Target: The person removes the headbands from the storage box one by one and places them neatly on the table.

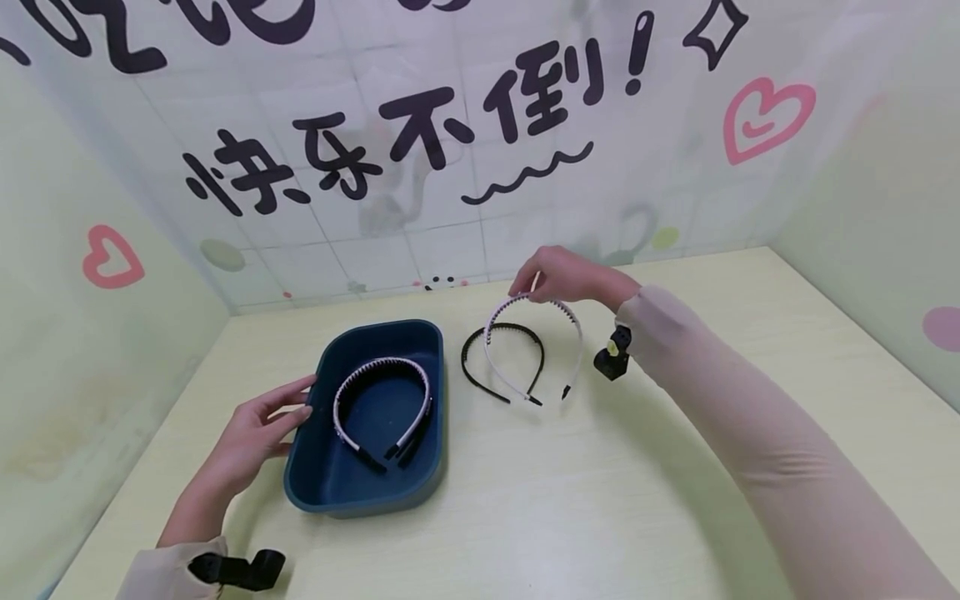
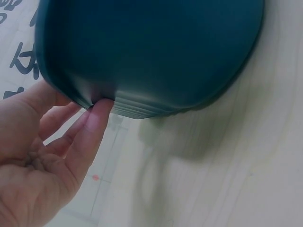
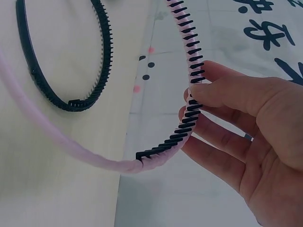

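My right hand [image 1: 561, 273] pinches the top of a pale pink headband [image 3: 102, 161] with black comb teeth, between thumb and fingers. It stands above the table with its tips hanging down. Behind it, as seen from the head, a black toothed headband [image 1: 542, 350] lies on the table. My left hand [image 1: 247, 437] touches the left side of a dark blue bin [image 1: 438, 375] with fairly straight fingers, the thumb against the ridged outer wall in the left wrist view. Inside the bin is a pale headband [image 1: 422, 375], with a dark one [image 1: 415, 450] partly hidden under it.
The light wooden table [image 1: 525, 517] carries the bin on the left. Behind it rises a white wall sheet [image 1: 420, 217] with black lettering, and side panels [image 1: 900, 208] stand left and right. Small black cameras [image 1: 613, 354] are strapped to both wrists.
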`<action>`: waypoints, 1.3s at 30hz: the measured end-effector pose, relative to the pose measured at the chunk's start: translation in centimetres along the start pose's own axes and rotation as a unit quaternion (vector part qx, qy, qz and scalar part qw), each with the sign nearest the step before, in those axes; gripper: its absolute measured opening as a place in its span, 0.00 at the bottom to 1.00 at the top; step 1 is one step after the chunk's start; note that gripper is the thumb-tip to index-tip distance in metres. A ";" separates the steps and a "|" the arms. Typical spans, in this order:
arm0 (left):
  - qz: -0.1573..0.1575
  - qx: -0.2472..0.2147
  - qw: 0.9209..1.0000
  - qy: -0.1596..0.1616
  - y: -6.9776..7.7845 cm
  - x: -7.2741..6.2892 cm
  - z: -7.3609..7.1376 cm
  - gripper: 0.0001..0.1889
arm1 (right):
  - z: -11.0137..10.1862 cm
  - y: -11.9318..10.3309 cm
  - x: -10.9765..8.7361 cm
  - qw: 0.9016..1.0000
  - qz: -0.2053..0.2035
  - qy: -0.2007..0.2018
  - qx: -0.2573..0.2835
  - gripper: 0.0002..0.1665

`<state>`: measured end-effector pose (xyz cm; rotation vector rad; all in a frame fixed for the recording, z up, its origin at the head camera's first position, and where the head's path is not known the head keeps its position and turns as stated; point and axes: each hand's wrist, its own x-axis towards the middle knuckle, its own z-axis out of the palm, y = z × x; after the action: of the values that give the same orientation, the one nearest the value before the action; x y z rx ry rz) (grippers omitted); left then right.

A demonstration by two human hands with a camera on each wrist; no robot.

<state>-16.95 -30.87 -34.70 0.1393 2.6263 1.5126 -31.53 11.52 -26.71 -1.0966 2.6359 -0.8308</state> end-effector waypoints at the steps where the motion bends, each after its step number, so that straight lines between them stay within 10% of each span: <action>1: 0.000 0.001 1.000 0.000 0.0 0.0 0.0 0.29 | 0.0 0.2 -0.1 1.000 0.000 0.001 0.001 0.15; 39: 0.001 0.002 1.000 0.000 0.1 0.0 0.0 0.29 | 0.0 6.8 -1.4 0.996 0.085 0.011 0.001 0.16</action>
<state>-16.91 -30.83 -34.63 0.1419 2.6302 1.5086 -34.65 16.42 -30.54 -0.8513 2.6981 -0.8145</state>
